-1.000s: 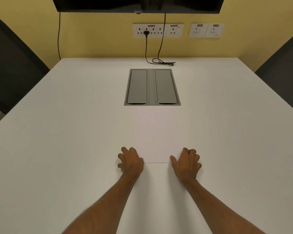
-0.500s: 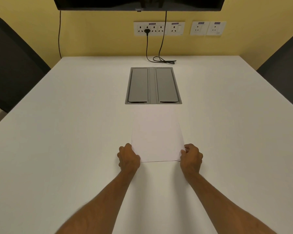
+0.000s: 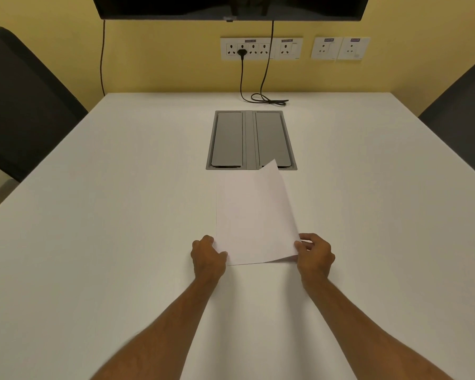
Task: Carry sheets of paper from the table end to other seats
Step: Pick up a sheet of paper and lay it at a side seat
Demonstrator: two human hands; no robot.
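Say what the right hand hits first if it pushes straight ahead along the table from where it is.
Probably nothing for a while: the right hand points up the table, just right of the sheet it pinches. The grey floor-box lid sits slightly left of that line; depth is unclear.

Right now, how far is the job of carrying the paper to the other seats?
Only beginning. No paper is seen at the side chairs. In hand: the right hand lifts a sheet by its corner, its far corner rising over the table, while the left hand holds the near-left corner. Left: carrying it to a seat.
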